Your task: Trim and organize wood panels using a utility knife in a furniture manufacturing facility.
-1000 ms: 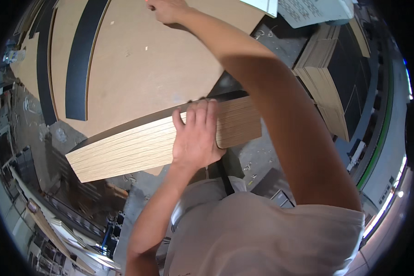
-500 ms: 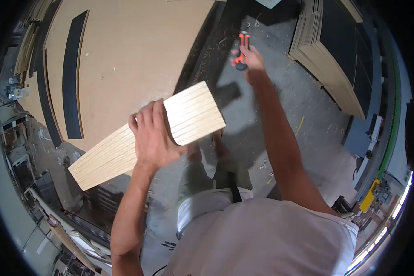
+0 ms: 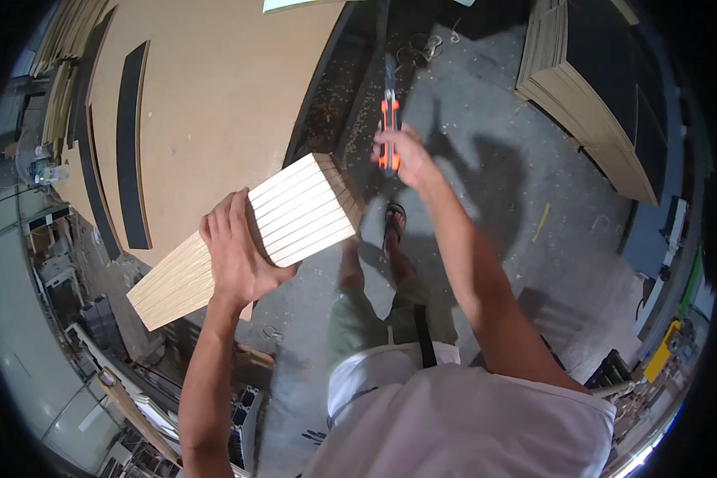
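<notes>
My left hand (image 3: 235, 251) lies across a long bundle of pale wooden strips (image 3: 303, 211), its fingers over the far edge and its thumb at the near side. The strips sit tightly side by side, with dark lines between them. The bundle slants from lower left to upper right, near the table's corner; what bears it underneath is hidden. Beyond its right end, my right hand (image 3: 406, 155) is closed around the orange and black handle of a utility knife (image 3: 389, 131). The knife's dark blade points away from me, apart from the strips.
A large tan board surface (image 3: 215, 88) lies at the left, with a dark narrow strip (image 3: 133, 147) on it. At the right stands a stack of dark-faced panels (image 3: 589, 103). Wood chips and a yellow strip (image 3: 541, 222) lie on the grey floor (image 3: 486, 103).
My right hand has moved left and nearer to me with the knife, whose blade now shows more clearly. The bundle has shifted slightly left and tilted, showing its right end face.
</notes>
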The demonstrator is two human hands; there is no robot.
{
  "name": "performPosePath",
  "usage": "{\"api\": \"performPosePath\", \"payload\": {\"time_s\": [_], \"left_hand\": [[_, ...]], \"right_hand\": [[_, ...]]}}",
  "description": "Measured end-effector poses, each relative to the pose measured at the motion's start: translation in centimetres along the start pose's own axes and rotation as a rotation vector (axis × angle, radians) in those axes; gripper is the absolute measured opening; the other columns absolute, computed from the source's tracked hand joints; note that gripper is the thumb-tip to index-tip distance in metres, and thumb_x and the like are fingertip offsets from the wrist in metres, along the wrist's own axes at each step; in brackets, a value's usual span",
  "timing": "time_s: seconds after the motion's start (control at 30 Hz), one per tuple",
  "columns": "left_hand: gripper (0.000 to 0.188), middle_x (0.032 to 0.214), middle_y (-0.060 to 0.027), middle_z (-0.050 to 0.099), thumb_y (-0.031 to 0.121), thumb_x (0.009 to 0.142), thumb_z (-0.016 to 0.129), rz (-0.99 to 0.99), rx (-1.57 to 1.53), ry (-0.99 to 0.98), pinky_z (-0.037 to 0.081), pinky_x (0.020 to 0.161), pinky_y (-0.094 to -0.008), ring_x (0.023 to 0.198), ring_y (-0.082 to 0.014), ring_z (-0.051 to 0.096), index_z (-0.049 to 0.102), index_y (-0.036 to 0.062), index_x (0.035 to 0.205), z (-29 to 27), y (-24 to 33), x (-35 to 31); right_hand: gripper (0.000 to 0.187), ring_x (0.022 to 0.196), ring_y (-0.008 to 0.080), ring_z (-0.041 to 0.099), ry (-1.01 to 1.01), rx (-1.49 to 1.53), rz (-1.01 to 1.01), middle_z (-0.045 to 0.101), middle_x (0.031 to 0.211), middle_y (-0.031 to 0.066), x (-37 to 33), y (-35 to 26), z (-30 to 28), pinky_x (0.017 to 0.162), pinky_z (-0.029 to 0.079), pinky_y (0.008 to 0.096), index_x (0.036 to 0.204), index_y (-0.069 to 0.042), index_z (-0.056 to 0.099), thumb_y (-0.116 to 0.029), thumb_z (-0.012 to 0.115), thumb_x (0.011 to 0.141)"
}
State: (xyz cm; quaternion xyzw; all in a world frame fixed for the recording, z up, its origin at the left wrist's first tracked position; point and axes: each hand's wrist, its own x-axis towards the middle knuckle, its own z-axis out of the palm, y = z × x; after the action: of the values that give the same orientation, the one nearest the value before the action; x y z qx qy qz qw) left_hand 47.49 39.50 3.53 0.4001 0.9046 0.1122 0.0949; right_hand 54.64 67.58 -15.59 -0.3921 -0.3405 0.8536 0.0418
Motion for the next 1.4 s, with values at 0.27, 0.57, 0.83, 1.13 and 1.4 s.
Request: {"api": "performPosePath", "payload": {"time_s": [0.27,0.57,0.83,1.13,1.4], "left_hand": [[0.113,0.125,-0.0222,0.046,0.032,0.042,0.079,-0.019,0.031,-0.028,0.028,0.105,-0.0511,0.117,-0.0389,0.044,0.033,-0.003,0.139,0.5,-0.7,0.0],[0.114,0.125,-0.0239,0.045,0.041,0.046,0.079,0.026,0.049,-0.026,0.029,0.103,-0.0523,0.118,-0.0396,0.044,0.032,-0.0039,0.14,0.6,-1.4,-0.2],[0.116,0.13,-0.0264,0.04,0.038,0.049,0.08,0.018,0.052,-0.088,0.029,0.104,-0.0527,0.121,-0.0404,0.04,0.027,-0.0046,0.143,0.7,-1.2,-0.1],[0.12,0.128,-0.025,0.042,0.045,0.045,0.079,0.023,0.062,-0.04,0.029,0.103,-0.0536,0.121,-0.04,0.041,0.029,-0.0031,0.143,0.8,-1.9,-0.8],[0.121,0.129,-0.026,0.041,0.043,0.044,0.081,-0.005,0.044,-0.08,0.032,0.1,-0.0542,0.118,-0.0408,0.041,0.027,-0.0005,0.144,1.2,-1.8,-0.7]], "right_hand": [[0.048,0.069,0.01,0.055,-0.061,0.144,0.17,0.055,0.077,-0.0024,-0.8,5.0,6.8,0.061,0.044,0.0267,0.095,-0.012,0.06,-0.06,0.061,0.091],[0.049,0.074,0.0117,0.051,0.06,-0.128,-0.163,0.053,0.077,0.0012,-1.7,5.2,8.8,0.067,0.042,0.0291,0.094,-0.004,0.059,-0.052,0.054,0.098],[0.046,0.079,0.0223,0.059,0.192,-0.356,-0.374,0.061,0.083,0.0106,-3.1,4.8,6.7,0.073,0.046,0.0368,0.108,-0.001,0.06,-0.045,0.049,0.102],[0.034,0.072,0.0077,0.054,-0.074,-0.645,-0.383,0.062,0.08,0.0031,-17.1,8.4,-1.7,0.067,0.045,0.0241,0.117,0.002,0.064,-0.025,0.06,0.098],[0.021,0.063,0.013,0.055,0.009,-0.59,-0.38,0.059,0.072,0.006,-17.4,10.5,-3.0,0.059,0.044,0.0292,0.103,0.002,0.069,-0.015,0.066,0.092]]}}
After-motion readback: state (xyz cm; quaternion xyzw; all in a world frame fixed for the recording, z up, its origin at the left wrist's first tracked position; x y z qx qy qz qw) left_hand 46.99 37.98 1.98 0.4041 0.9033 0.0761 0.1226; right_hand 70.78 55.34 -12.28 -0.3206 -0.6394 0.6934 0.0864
